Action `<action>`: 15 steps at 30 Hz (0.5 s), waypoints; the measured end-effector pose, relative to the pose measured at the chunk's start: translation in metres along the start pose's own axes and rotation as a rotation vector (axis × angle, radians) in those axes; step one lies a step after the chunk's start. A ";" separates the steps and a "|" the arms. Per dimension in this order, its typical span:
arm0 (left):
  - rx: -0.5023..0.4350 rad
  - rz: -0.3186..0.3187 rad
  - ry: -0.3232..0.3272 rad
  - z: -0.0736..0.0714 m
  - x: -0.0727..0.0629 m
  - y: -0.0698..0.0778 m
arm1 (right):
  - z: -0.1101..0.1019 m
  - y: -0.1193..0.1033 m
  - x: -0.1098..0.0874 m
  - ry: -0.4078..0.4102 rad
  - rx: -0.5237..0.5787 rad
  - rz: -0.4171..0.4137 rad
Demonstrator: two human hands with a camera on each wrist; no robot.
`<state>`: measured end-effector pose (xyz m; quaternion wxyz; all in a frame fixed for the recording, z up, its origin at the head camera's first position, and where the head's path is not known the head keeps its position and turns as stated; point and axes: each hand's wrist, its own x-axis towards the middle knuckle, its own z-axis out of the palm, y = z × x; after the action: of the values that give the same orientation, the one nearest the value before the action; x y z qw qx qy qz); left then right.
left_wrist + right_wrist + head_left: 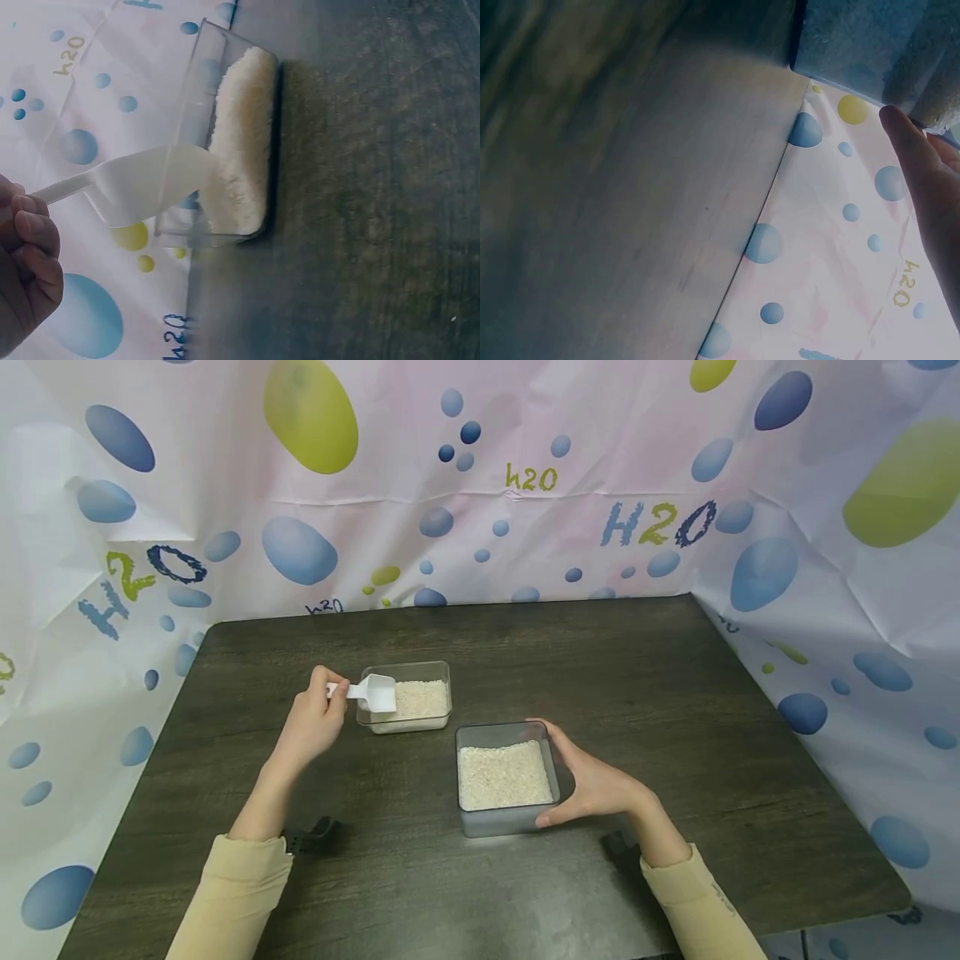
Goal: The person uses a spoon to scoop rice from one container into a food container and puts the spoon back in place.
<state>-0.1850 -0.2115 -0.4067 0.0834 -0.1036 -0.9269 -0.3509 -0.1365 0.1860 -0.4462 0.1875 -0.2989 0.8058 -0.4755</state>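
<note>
My left hand (320,710) pinches the handle of a white scoop (378,693). The scoop's bowl is over the left end of a clear rectangular container (448,672), which holds white rice (420,700). In the left wrist view, the scoop (142,184) tilts toward the rice (247,127), and its tip reaches inside the container wall. My right hand (596,781) grips a grey see-through square container (498,823) by its right side, thumb at the front and fingers behind. More rice (504,777) fills much of this one. The right wrist view catches only its lower part (847,52) and the thumb.
Both containers stand on a dark wood-grain table (600,660). A white sheet (495,552) printed with blue and green spots rises behind the table and along its sides. Dark straps (318,835) show near both wrists.
</note>
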 end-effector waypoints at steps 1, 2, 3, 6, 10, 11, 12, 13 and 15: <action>0.006 0.006 0.003 -0.001 -0.001 0.001 | 0.000 0.000 0.000 -0.001 -0.001 0.000; 0.009 0.010 0.006 -0.003 -0.001 0.003 | 0.000 0.000 0.000 -0.002 -0.002 0.000; 0.008 0.013 0.009 -0.004 -0.002 0.004 | 0.000 0.000 0.000 -0.004 -0.001 -0.002; -0.009 0.025 0.032 -0.009 -0.006 0.012 | 0.000 0.000 0.000 -0.007 -0.002 -0.001; -0.114 0.055 0.091 -0.014 -0.010 0.027 | 0.000 0.000 0.000 -0.009 -0.002 0.001; -0.157 0.068 0.105 -0.015 -0.010 0.031 | -0.001 0.000 0.000 -0.009 -0.002 0.001; -0.209 0.080 0.115 -0.016 -0.011 0.036 | -0.001 0.000 0.001 -0.008 -0.001 0.002; -0.264 0.096 0.120 -0.017 -0.012 0.040 | -0.001 0.000 0.001 -0.008 0.000 0.003; -0.380 0.130 0.120 -0.019 -0.014 0.049 | -0.001 0.000 0.001 -0.007 -0.002 0.004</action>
<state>-0.1578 -0.1898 -0.3648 0.1400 -0.1558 -0.8289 -0.5187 -0.1378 0.1862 -0.4457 0.1910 -0.2993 0.8062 -0.4733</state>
